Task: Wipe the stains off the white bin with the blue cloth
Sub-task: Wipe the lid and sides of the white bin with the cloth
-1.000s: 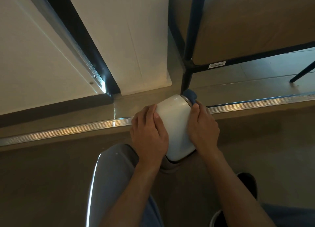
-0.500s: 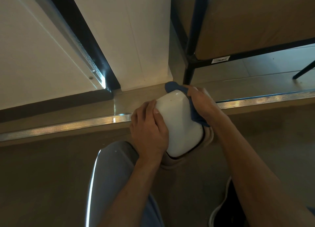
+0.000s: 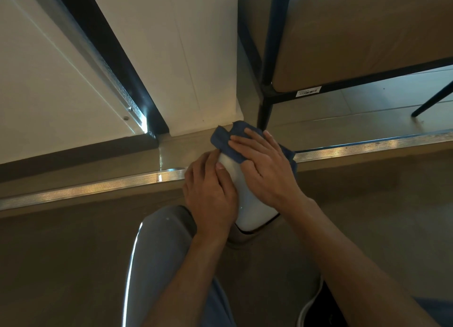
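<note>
Head view: you crouch over white bin [image 3: 241,199], tipped on floor [image 3: 73,253] between your hands, just below metal threshold strip [image 3: 98,187]. Left hand [image 3: 210,194] cups bin's left side, fingers curved round it, steadying. Right hand [image 3: 264,169] presses blue cloth [image 3: 228,142] flat onto bin's upper far end, fingers straight. Wiping under way, judging by contact. No stains visible on exposed white surface; covered parts cannot be judged. Near end and underside likely left to wipe.
</note>
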`<action>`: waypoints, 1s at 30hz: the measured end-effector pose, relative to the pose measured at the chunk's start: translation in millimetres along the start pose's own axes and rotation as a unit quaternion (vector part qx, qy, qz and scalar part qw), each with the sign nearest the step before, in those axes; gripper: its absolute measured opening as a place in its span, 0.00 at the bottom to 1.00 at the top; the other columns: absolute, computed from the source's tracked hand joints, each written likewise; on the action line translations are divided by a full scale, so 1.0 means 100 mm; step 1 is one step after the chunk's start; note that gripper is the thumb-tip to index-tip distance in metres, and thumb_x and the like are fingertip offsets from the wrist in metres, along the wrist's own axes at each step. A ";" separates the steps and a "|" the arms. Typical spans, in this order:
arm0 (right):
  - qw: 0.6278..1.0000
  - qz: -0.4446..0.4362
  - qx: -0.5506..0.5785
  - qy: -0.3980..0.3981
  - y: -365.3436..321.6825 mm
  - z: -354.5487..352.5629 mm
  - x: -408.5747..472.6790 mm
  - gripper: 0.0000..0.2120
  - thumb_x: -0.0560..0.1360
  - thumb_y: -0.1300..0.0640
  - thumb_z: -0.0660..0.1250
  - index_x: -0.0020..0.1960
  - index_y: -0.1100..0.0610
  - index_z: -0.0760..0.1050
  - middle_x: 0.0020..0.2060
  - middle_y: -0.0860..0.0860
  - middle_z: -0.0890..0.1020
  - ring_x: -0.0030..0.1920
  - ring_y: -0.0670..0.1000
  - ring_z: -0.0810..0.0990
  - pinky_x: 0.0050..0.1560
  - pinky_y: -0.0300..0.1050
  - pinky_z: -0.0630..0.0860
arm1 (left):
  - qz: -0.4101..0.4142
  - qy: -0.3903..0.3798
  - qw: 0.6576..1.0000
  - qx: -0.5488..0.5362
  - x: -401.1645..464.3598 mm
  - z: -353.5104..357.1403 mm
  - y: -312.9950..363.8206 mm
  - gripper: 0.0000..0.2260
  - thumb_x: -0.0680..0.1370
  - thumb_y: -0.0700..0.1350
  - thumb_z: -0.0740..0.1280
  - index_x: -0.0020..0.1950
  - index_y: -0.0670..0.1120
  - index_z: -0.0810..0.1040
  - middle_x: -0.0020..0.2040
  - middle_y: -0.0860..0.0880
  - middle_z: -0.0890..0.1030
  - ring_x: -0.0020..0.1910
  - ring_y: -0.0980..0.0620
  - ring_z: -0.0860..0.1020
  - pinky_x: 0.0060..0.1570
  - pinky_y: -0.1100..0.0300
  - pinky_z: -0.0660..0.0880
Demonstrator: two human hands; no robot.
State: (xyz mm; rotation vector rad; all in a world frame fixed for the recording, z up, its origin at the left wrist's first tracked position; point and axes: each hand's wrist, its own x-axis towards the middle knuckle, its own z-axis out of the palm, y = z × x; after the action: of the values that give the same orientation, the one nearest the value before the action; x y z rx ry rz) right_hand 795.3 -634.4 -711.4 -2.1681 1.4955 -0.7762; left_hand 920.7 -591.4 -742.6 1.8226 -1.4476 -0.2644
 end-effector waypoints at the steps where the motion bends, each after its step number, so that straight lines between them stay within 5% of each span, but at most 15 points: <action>1: 1.000 0.008 0.020 -0.012 0.00 -0.03 0.02 0.27 0.76 0.52 0.48 0.68 0.55 0.78 0.69 0.48 0.77 0.75 0.48 0.66 0.79 0.47 0.51 | -0.001 -0.001 1.000 -0.001 0.00 0.00 0.00 0.19 0.85 0.49 0.53 0.70 0.46 0.76 0.66 0.47 0.79 0.65 0.46 0.75 0.63 0.44 0.72; 8: 0.997 0.023 -0.038 -0.069 0.23 -0.20 0.28 0.19 0.80 0.47 0.56 0.65 0.43 0.78 0.66 0.42 0.79 0.69 0.47 0.71 0.70 0.50 0.64 | -0.010 -0.005 1.000 -0.006 0.00 -0.02 0.01 0.19 0.84 0.49 0.53 0.69 0.46 0.77 0.66 0.47 0.79 0.65 0.45 0.75 0.64 0.42 0.72; 18: 0.969 0.246 -0.013 0.002 0.22 -0.05 0.35 0.20 0.85 0.47 0.49 0.54 0.56 0.77 0.51 0.56 0.83 0.48 0.55 0.80 0.50 0.51 0.75 | -0.028 -0.005 1.000 -0.008 -0.01 -0.03 0.05 0.20 0.83 0.50 0.53 0.69 0.49 0.77 0.67 0.50 0.78 0.67 0.48 0.74 0.66 0.45 0.71; 22: 0.986 0.110 -0.082 0.095 0.12 0.06 0.14 0.22 0.84 0.47 0.49 0.60 0.56 0.79 0.56 0.53 0.83 0.58 0.55 0.81 0.58 0.54 0.77 | -0.015 -0.001 1.000 -0.004 -0.02 -0.02 0.04 0.20 0.84 0.50 0.53 0.69 0.47 0.77 0.67 0.48 0.78 0.67 0.47 0.75 0.66 0.43 0.71; 25: 0.995 -0.024 -0.060 0.077 0.29 0.04 0.03 0.20 0.84 0.48 0.53 0.68 0.54 0.77 0.65 0.49 0.79 0.68 0.52 0.75 0.68 0.49 0.72 | -0.006 -0.003 1.000 -0.005 -0.01 -0.01 0.01 0.20 0.84 0.50 0.52 0.69 0.46 0.77 0.67 0.47 0.78 0.67 0.45 0.75 0.65 0.42 0.72; 30: 0.980 0.178 0.040 0.081 0.31 0.02 0.15 0.20 0.85 0.46 0.50 0.60 0.52 0.78 0.54 0.50 0.82 0.52 0.52 0.81 0.55 0.53 0.78 | -0.006 -0.004 1.000 -0.014 -0.01 -0.01 0.01 0.20 0.84 0.50 0.53 0.70 0.47 0.76 0.66 0.47 0.78 0.65 0.47 0.74 0.63 0.43 0.73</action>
State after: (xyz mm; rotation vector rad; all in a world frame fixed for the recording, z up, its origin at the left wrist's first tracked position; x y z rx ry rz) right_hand 778.4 -658.9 -728.5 -1.7438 1.8320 -0.8821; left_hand 920.6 -590.1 -741.5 1.8103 -1.4327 -0.2977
